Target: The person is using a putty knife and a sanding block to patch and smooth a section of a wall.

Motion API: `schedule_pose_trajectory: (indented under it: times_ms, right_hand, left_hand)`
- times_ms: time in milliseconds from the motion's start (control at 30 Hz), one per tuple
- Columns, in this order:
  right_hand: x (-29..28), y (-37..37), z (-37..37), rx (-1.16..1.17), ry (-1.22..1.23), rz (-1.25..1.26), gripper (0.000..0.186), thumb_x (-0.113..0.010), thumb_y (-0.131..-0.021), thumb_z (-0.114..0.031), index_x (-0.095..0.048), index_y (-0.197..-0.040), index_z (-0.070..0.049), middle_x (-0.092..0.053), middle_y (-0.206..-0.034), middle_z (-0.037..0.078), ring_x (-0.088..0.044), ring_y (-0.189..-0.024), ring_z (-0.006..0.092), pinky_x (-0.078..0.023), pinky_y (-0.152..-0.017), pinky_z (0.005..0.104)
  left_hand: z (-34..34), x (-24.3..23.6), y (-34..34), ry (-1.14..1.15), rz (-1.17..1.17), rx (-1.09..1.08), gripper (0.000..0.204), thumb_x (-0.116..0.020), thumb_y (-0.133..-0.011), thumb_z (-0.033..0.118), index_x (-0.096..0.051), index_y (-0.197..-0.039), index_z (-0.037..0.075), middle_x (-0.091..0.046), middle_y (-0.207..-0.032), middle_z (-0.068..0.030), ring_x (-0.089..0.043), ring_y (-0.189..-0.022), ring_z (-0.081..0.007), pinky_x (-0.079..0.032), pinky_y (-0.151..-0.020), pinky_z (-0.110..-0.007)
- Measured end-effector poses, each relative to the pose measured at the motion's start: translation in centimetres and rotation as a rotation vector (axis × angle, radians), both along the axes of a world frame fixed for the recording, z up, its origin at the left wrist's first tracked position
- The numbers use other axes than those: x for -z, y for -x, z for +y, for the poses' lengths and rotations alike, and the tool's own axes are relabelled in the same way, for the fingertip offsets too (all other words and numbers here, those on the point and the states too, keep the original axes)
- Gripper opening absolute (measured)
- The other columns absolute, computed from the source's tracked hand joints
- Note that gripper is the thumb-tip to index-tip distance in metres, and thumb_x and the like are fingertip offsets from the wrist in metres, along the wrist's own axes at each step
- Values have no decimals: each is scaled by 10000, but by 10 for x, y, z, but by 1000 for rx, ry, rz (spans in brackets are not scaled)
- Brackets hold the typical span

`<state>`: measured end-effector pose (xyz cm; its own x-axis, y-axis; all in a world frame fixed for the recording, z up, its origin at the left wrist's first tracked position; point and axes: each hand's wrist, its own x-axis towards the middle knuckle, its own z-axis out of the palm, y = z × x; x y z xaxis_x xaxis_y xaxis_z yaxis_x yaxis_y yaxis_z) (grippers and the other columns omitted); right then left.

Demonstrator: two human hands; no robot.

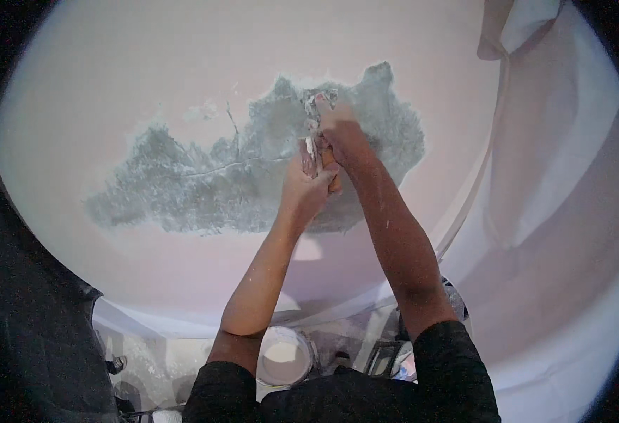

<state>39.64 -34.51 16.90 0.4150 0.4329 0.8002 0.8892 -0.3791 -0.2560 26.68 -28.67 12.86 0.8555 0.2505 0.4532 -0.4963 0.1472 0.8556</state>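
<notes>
One scraper (309, 158) at mid-frame, clamped in the fingers of the left hand (303, 189), another scraper (331, 92) just above, right hand (341, 128) fingers clamped on it, over a grey patch (249, 185) of pale wall (182, 60).

The metal blade (331, 94) is partly covered by the right hand (337, 130), and the orange handle (335, 185) is mostly concealed by the left hand (306, 187); whether one tool is shared cannot be told. The bucket (309, 354) is partly blocked by the left arm (253, 296). One dark floor item (117, 364) is too small to be identified.
</notes>
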Motion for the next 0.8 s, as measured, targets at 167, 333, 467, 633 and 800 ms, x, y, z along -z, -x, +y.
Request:
schedule_pose_trajectory:
  times_ms: [167,333,467,633,800]
  right_hand:
    - [0,-5,14,-318,-526,566,361,-570,-927,-315,-538,-970,43,-541,-680,148,-591,-543,282,-455,-462,403]
    - [12,-20,26,-214,-494,108,303,-571,-923,-280,-533,-944,20,-521,-635,119,-561,-475,252,-433,-407,383]
    - [10,-20,21,-348,-447,373,326,-593,-911,-291,-554,-1003,19,-531,-715,123,-564,-577,192,-437,-457,317]
    - [10,-23,12,-54,-323,202,283,-584,-916,-290,-528,-886,-15,-530,-675,90,-539,-527,165,-402,-428,292]
    - [12,-36,14,-127,-254,274,321,-632,-838,-190,-567,-1067,26,-583,-753,193,-596,-627,306,-456,-514,376]
  left_hand:
    - [5,4,-2,-32,33,26,259,-625,-832,102,-480,-1038,46,-530,-788,-37,-500,-590,-110,-448,-510,-270]
    - [12,7,-2,-153,199,-61,300,-669,-831,142,-482,-1044,41,-540,-764,-37,-524,-597,-121,-460,-516,-274]
    - [13,6,-7,-31,70,52,291,-662,-834,130,-482,-1041,36,-545,-770,-42,-533,-607,-124,-463,-520,-282]
    - [7,5,-7,27,29,-14,225,-608,-834,69,-476,-1014,39,-536,-758,-39,-531,-605,-130,-457,-519,-307]
    - [9,-2,-6,-71,73,37,174,-618,-834,91,-488,-943,48,-527,-716,-39,-510,-573,-129,-417,-490,-287]
